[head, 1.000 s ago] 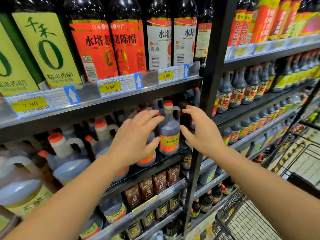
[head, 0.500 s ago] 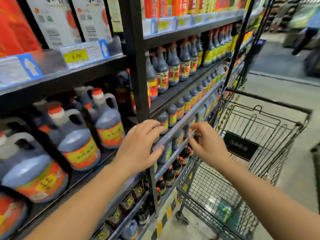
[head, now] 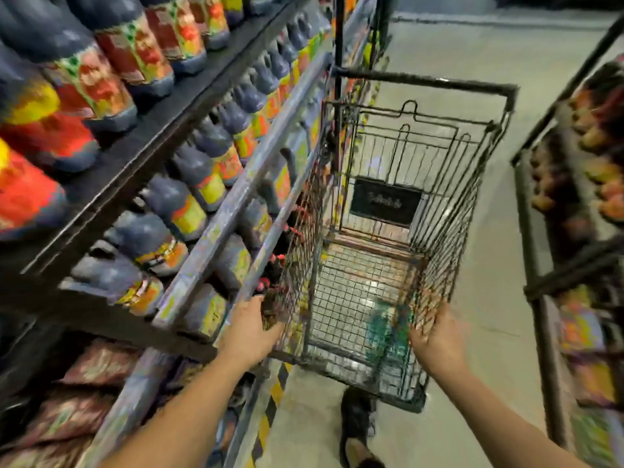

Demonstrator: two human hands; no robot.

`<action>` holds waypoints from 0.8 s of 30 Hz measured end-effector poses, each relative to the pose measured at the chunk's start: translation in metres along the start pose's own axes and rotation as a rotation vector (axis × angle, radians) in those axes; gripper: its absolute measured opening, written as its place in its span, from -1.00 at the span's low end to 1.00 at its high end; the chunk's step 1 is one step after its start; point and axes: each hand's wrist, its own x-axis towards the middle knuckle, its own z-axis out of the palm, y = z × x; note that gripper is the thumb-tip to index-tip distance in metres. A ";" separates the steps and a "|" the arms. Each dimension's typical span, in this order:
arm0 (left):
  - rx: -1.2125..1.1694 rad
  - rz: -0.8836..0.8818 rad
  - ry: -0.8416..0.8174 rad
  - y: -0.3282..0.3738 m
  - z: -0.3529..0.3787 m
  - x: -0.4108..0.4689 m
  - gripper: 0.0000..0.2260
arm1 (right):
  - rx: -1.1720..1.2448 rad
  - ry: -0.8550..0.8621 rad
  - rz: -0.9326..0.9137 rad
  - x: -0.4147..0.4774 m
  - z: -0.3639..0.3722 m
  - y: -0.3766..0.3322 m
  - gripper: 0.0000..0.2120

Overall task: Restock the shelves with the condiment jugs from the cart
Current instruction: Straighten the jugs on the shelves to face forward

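Note:
The frame is motion-blurred. A black wire cart stands in the aisle right of the shelves. On its mesh floor lies a blurred green and white thing; I see no jug in the cart. Dark condiment bottles with red and yellow labels fill the shelves at left. My left hand reaches to the cart's near left corner with fingers relaxed and holds nothing. My right hand is at the cart's near right wall, fingers loosely bent against the wire, nothing in it.
A second shelf rack with packaged goods stands at the right. Grey floor runs between the racks, with a yellow-black stripe along the left rack's foot. My dark shoe is below the cart. Bagged goods lie on the bottom left shelf.
My view has swung right and down from the jug shelf to the cart. Both hands have left the shelf and dropped to the cart's near end.

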 end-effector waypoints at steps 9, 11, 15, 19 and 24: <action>-0.208 -0.327 -0.081 -0.024 0.108 0.078 -0.48 | 0.186 -0.092 0.373 0.018 0.074 0.048 -0.38; -0.197 -0.347 0.006 -0.023 0.121 0.086 -0.67 | 0.198 -0.037 0.424 0.024 0.081 0.047 -0.56; -0.128 -0.362 0.053 -0.012 0.123 0.097 -0.75 | 0.191 0.044 0.440 0.042 0.082 0.046 -0.78; -0.046 -0.308 0.036 0.006 0.125 0.120 -0.52 | 0.176 0.102 0.376 0.076 0.068 0.043 -0.80; 0.016 -0.214 0.000 0.042 0.126 0.167 -0.36 | 0.143 0.137 0.352 0.137 0.050 0.042 -0.79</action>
